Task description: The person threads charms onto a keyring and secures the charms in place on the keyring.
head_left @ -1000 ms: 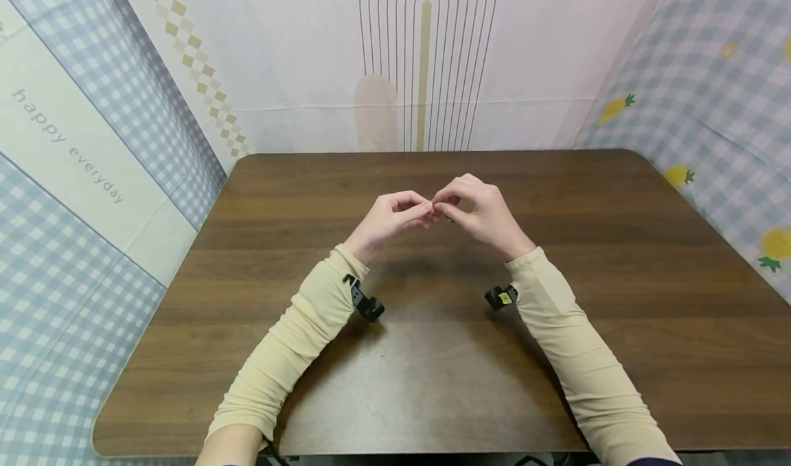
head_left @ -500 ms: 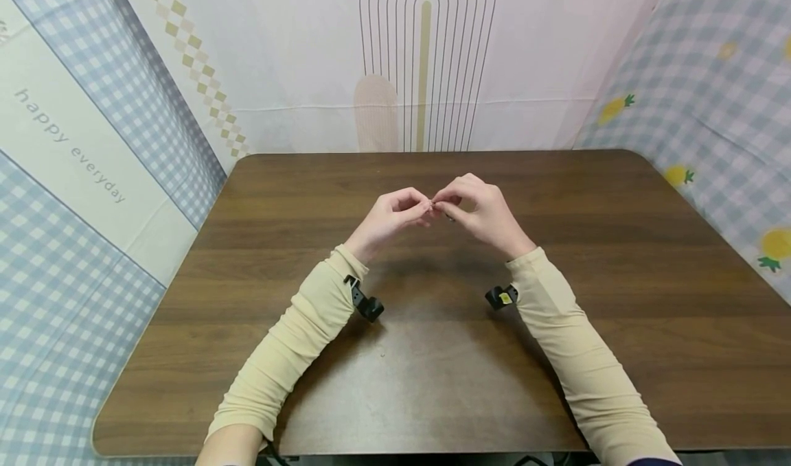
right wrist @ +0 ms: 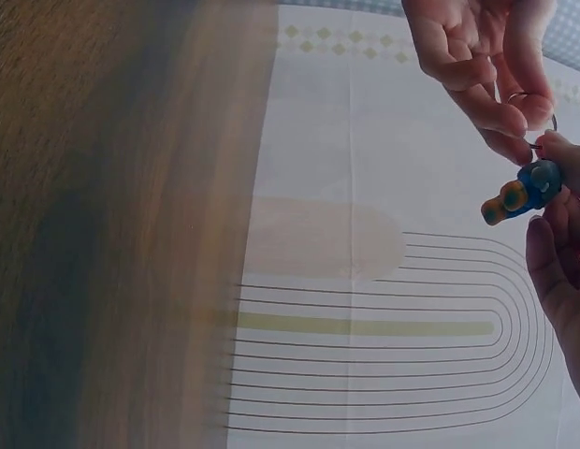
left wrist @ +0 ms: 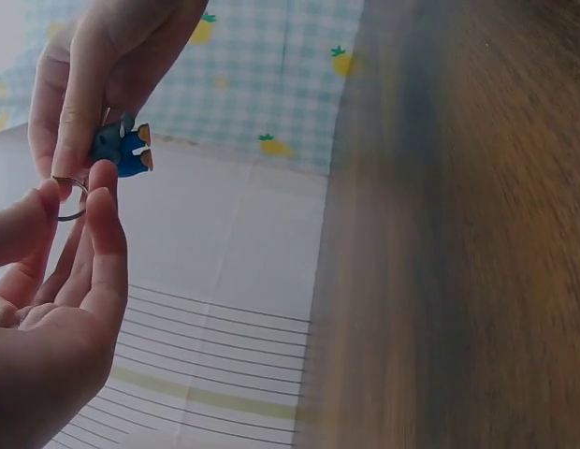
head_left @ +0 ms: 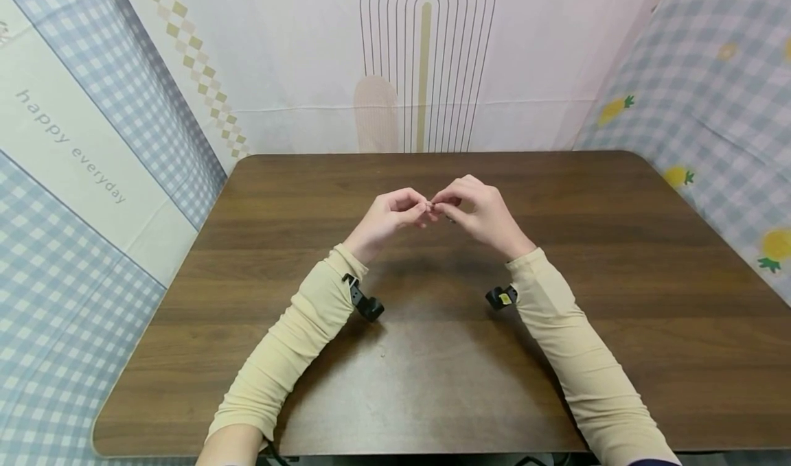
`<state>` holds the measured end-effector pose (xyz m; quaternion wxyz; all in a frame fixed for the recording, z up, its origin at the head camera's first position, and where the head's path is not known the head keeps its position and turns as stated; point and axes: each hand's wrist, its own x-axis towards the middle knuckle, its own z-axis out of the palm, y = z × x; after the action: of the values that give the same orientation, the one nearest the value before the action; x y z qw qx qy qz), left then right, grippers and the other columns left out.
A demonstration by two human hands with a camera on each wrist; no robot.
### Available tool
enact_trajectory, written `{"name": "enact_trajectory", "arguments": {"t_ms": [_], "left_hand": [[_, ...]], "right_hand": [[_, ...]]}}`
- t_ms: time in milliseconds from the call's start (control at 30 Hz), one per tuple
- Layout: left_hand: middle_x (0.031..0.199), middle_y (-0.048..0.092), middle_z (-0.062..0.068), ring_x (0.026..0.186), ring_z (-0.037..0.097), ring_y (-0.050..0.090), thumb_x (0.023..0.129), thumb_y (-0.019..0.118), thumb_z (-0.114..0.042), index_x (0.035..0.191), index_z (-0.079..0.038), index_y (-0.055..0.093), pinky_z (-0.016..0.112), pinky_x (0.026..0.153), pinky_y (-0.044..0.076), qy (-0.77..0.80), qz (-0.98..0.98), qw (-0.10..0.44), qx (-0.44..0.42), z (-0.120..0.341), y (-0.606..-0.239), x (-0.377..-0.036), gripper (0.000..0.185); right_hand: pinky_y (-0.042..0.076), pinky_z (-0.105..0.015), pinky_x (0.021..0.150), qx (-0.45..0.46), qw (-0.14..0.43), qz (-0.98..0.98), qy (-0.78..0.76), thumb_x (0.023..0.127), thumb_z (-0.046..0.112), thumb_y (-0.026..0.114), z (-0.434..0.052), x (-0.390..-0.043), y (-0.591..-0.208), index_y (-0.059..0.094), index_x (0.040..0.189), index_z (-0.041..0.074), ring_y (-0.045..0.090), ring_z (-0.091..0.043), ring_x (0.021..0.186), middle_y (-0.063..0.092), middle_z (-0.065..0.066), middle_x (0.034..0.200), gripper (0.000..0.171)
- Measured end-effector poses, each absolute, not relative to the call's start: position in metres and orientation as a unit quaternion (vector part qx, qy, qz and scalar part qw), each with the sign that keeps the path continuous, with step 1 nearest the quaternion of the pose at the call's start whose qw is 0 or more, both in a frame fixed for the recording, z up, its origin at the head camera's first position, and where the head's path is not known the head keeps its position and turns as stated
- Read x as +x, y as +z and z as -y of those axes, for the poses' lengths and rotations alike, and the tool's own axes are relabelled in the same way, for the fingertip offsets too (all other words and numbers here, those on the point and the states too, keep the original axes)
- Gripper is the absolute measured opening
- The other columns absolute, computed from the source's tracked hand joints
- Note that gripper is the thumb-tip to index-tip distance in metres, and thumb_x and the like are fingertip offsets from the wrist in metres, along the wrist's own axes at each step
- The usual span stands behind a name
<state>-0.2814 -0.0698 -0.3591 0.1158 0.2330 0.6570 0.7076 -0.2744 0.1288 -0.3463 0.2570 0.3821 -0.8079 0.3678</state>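
Note:
Both hands meet above the middle of the brown table [head_left: 618,281]. Between them is a small keychain: a thin metal ring [left wrist: 71,199] with a blue and orange charm [left wrist: 123,150] [right wrist: 521,193] hanging from it. My left hand [head_left: 423,210] [left wrist: 65,210] pinches the ring between thumb and forefinger. My right hand [head_left: 440,206] [right wrist: 552,178] pinches the keychain where the charm joins the ring. In the head view the fingers hide nearly all of the keychain. Cream sleeves cover both forearms.
A black camera is strapped to each wrist [head_left: 366,303] [head_left: 501,296]. Patterned cloth screens stand close round the table: checked at the left [head_left: 93,178] and right [head_left: 711,109], and an arch print at the back [head_left: 426,61].

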Motion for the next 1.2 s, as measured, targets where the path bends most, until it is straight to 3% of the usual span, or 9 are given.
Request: {"name": "enact_trajectory", "arguments": {"t_ms": [133, 300, 433, 567, 700, 867, 967, 1200], "left_hand": [[0.086, 0.071, -0.003, 0.084, 0.010, 0.069, 0.097, 0.055, -0.005, 0.092, -0.005, 0.063, 0.036, 0.083, 0.055, 0.707, -0.655, 0.126, 0.234, 0.0699, -0.3591, -0.2818, 0.010], [0.088, 0.070, -0.002, 0.085, 0.011, 0.069, 0.098, 0.055, -0.008, 0.099, 0.003, 0.062, 0.042, 0.086, 0.055, 0.691, -0.673, 0.120, 0.236, 0.0691, -0.3586, -0.2819, 0.013], [0.086, 0.070, -0.001, 0.085, 0.016, 0.068, 0.097, 0.056, -0.007, 0.094, -0.003, 0.062, 0.051, 0.092, 0.052, 0.701, -0.664, 0.122, 0.231, 0.0691, -0.3594, -0.2821, 0.008], [0.085, 0.072, -0.002, 0.084, 0.017, 0.068, 0.097, 0.054, -0.004, 0.088, -0.009, 0.062, 0.039, 0.086, 0.056, 0.725, -0.638, 0.132, 0.224, 0.0697, -0.3600, -0.2819, 0.013], [0.086, 0.072, 0.000, 0.082, 0.014, 0.069, 0.097, 0.053, -0.003, 0.090, -0.007, 0.061, 0.031, 0.080, 0.057, 0.728, -0.632, 0.133, 0.228, 0.0699, -0.3594, -0.2815, 0.012], [0.092, 0.072, 0.011, 0.083, 0.012, 0.070, 0.097, 0.057, -0.010, 0.096, 0.004, 0.064, 0.045, 0.086, 0.056, 0.674, -0.694, 0.100, 0.234, 0.0700, -0.3575, -0.2811, 0.016], [0.092, 0.072, 0.015, 0.082, 0.013, 0.069, 0.097, 0.059, -0.013, 0.097, 0.005, 0.064, 0.044, 0.082, 0.056, 0.647, -0.721, 0.098, 0.229, 0.0701, -0.3557, -0.2805, 0.019], [0.085, 0.071, 0.003, 0.081, 0.017, 0.069, 0.097, 0.057, -0.008, 0.095, 0.001, 0.062, 0.037, 0.077, 0.055, 0.680, -0.684, 0.123, 0.234, 0.0719, -0.3567, -0.2814, 0.010]], "right_hand": [[0.048, -0.032, 0.071, 0.384, 0.262, 0.810, 0.359, 0.080, -0.003, 0.074, -0.1290, -0.2752, -0.3476, 0.072, 0.089, 0.003, 0.056, -0.017, 0.079, 0.069, -0.008, 0.081, 0.011], [0.049, -0.033, 0.072, 0.390, 0.268, 0.810, 0.347, 0.080, -0.005, 0.074, -0.1277, -0.2754, -0.3481, 0.071, 0.088, 0.002, 0.057, -0.018, 0.080, 0.069, -0.009, 0.081, 0.011], [0.048, -0.032, 0.072, 0.389, 0.268, 0.809, 0.351, 0.079, -0.004, 0.074, -0.1274, -0.2753, -0.3481, 0.071, 0.088, 0.003, 0.056, -0.017, 0.080, 0.069, -0.008, 0.081, 0.012], [0.048, -0.035, 0.071, 0.384, 0.262, 0.808, 0.362, 0.079, -0.004, 0.074, -0.1274, -0.2748, -0.3470, 0.072, 0.089, 0.003, 0.056, -0.016, 0.080, 0.070, -0.008, 0.081, 0.012], [0.048, -0.036, 0.071, 0.385, 0.260, 0.809, 0.360, 0.080, -0.004, 0.074, -0.1279, -0.2753, -0.3462, 0.072, 0.089, 0.002, 0.057, -0.017, 0.081, 0.070, -0.009, 0.082, 0.012], [0.048, -0.029, 0.072, 0.395, 0.268, 0.808, 0.347, 0.079, -0.005, 0.074, -0.1275, -0.2759, -0.3461, 0.071, 0.088, 0.002, 0.057, -0.018, 0.081, 0.069, -0.009, 0.082, 0.011], [0.047, -0.025, 0.072, 0.401, 0.271, 0.807, 0.338, 0.079, -0.005, 0.075, -0.1267, -0.2760, -0.3466, 0.071, 0.087, 0.002, 0.056, -0.019, 0.081, 0.069, -0.009, 0.081, 0.012], [0.048, -0.031, 0.072, 0.398, 0.268, 0.803, 0.354, 0.078, -0.005, 0.075, -0.1272, -0.2745, -0.3467, 0.071, 0.088, 0.003, 0.057, -0.017, 0.081, 0.069, -0.008, 0.082, 0.013]]}}
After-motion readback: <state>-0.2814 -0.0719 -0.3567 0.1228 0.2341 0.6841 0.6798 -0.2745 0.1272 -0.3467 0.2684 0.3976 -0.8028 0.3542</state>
